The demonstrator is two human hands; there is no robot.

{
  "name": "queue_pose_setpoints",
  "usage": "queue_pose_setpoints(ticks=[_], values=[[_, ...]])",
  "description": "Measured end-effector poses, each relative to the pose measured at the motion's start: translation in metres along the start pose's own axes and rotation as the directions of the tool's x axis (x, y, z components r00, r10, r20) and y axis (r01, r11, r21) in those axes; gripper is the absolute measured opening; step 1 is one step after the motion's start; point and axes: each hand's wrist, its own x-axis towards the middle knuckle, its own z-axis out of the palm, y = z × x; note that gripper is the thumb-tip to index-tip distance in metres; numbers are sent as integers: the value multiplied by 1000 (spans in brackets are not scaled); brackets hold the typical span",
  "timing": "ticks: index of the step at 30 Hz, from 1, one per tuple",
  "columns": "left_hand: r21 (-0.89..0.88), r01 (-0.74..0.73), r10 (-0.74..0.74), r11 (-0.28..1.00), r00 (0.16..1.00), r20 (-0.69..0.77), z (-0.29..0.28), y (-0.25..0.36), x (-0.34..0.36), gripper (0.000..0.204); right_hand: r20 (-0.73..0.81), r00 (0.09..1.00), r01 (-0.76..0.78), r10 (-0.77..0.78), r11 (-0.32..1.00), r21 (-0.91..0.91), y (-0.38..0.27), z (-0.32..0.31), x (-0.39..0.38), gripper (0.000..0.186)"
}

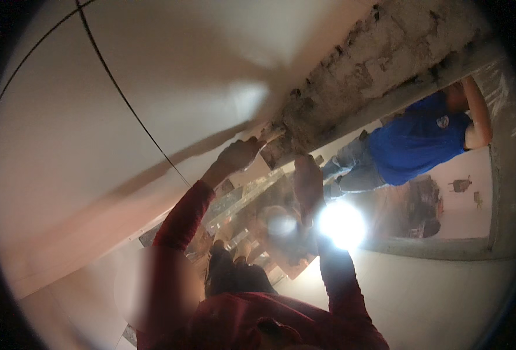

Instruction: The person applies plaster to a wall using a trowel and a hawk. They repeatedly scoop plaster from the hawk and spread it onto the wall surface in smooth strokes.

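Note:
Both my arms, in dark red sleeves, reach up to the lower end of a rough band of bare masonry (351, 76) along the pale wall. My left hand (240, 153) is closed at the wall's broken edge, near a small pale piece (272, 133). What its fingers grip, if anything, is too dim to name. Just right of it, my right hand (309, 182) is raised, its fingers folded in beside the masonry. Anything inside it is hidden. A glaring white light (341, 225) by my right wrist washes out the details there.
A person in a blue shirt (418, 140) stands beyond a framed opening (462, 249) on the right, one arm raised. Dark cables (118, 93) run across the smooth plaster wall (170, 52). Blurred planks and rubble (240, 201) lie below my hands.

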Motion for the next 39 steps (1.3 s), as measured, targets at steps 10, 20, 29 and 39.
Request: queue_pose_setpoints(ticks=[10,20,29,39], values=[[-86,43,-46,995,998,-32,44,-50,-23,38,243,887,-455,394,649,609,-28,3,-33,39],[-623,12,-338,782,848,-408,124,-11,-4,33,173,931,-364,320,839,405,2,-14,-77,33],[-220,239,-287,946,931,-224,98,9,-50,16,85,996,8,2,993,-119,31,22,-142,36],[-249,236,-309,939,896,-318,118,-4,-45,24,-63,962,270,-268,962,43,94,114,-176,38]])
